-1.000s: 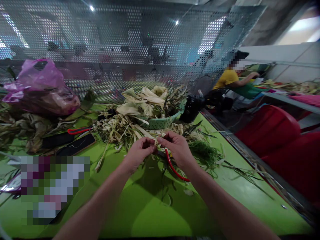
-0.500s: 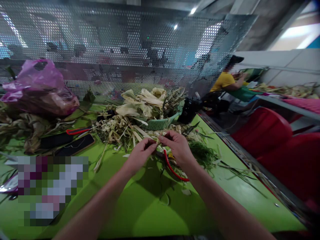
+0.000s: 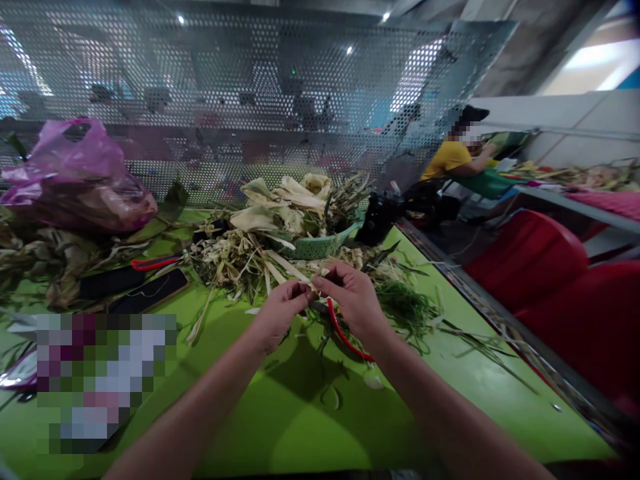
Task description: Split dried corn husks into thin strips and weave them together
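Above the middle of the green table (image 3: 240,407), my left hand (image 3: 283,310) and my right hand (image 3: 350,297) meet with bent fingers. Both pinch a small pale strip of dried husk (image 3: 315,287), mostly covered by the fingertips. Under my right hand lies a tool with a curved red handle (image 3: 345,338); its other end is hidden. Just beyond my fingers, pale dried stalks (image 3: 240,260) are heaped beside a green basket (image 3: 317,247) piled with dried corn husks (image 3: 285,207). A tangle of green fibres (image 3: 407,307) sits right of my right hand.
At the left are a purple plastic bag (image 3: 85,180), a red-handled cutter (image 3: 155,263) and a dark phone-like slab (image 3: 150,293). A perforated metal screen (image 3: 225,100) stands behind. Red chairs (image 3: 530,260) and a person in yellow (image 3: 447,160) are on the right.
My left fingers have curled in more, and the left hand has turned slightly. My right hand has shifted a little left. The pinch between both hands continues.
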A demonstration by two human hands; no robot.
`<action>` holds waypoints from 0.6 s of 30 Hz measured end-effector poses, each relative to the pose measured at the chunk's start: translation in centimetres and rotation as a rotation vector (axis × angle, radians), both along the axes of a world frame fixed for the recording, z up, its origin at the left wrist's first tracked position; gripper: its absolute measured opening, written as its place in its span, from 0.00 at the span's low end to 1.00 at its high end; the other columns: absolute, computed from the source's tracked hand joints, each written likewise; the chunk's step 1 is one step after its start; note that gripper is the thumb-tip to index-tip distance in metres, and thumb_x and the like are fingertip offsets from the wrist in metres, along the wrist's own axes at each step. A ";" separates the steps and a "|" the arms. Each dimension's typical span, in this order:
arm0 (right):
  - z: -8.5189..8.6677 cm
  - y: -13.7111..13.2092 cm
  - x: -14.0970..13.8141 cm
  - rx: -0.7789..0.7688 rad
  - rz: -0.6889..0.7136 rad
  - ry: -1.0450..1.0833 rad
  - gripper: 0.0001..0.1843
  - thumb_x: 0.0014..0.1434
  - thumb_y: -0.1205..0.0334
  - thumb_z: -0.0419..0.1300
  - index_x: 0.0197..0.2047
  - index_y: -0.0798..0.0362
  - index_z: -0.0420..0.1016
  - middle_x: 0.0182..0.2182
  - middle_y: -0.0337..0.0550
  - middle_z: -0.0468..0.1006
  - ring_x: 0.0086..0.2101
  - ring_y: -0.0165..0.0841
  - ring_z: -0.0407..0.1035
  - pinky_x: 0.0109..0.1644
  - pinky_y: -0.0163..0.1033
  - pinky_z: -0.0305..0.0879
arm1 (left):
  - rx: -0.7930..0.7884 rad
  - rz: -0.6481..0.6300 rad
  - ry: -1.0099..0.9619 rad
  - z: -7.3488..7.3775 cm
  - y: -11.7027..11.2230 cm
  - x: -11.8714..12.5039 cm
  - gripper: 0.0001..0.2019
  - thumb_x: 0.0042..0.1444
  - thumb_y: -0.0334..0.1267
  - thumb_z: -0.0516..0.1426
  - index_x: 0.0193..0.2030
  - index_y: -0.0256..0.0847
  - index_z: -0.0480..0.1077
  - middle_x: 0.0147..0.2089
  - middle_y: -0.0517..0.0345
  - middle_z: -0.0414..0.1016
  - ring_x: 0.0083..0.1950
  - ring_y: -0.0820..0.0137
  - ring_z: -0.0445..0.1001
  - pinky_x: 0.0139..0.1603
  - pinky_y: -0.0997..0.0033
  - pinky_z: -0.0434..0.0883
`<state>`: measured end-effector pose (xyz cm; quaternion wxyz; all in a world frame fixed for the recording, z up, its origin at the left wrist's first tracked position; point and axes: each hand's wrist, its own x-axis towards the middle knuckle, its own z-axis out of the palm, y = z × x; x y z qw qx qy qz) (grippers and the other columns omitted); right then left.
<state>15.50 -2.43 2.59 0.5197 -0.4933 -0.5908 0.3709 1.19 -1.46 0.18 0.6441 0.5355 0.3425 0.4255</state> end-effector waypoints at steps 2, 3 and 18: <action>-0.1 0.1 0.0 -0.004 -0.024 -0.025 0.09 0.50 0.57 0.62 0.26 0.53 0.70 0.22 0.37 0.68 0.26 0.29 0.61 0.31 0.35 0.59 | 0.059 0.050 0.051 -0.1 0.0 0.2 0.10 0.49 0.42 0.60 0.32 0.37 0.69 0.30 0.59 0.69 0.31 0.74 0.62 0.35 0.74 0.60; -0.2 0.2 0.1 -0.006 -0.034 -0.030 0.09 0.50 0.57 0.63 0.26 0.53 0.70 0.22 0.37 0.67 0.26 0.29 0.60 0.31 0.35 0.58 | 0.075 0.069 0.069 -0.1 -0.1 0.2 0.10 0.50 0.42 0.59 0.32 0.37 0.69 0.31 0.59 0.69 0.32 0.74 0.63 0.36 0.73 0.61; -0.3 1.0 0.7 -0.072 0.040 0.107 0.13 0.47 0.53 0.65 0.25 0.53 0.69 0.23 0.36 0.68 0.26 0.28 0.61 0.32 0.35 0.60 | -0.233 -0.081 -0.176 -0.3 -0.1 -0.3 0.11 0.51 0.42 0.60 0.35 0.36 0.70 0.30 0.59 0.67 0.29 0.78 0.64 0.34 0.76 0.63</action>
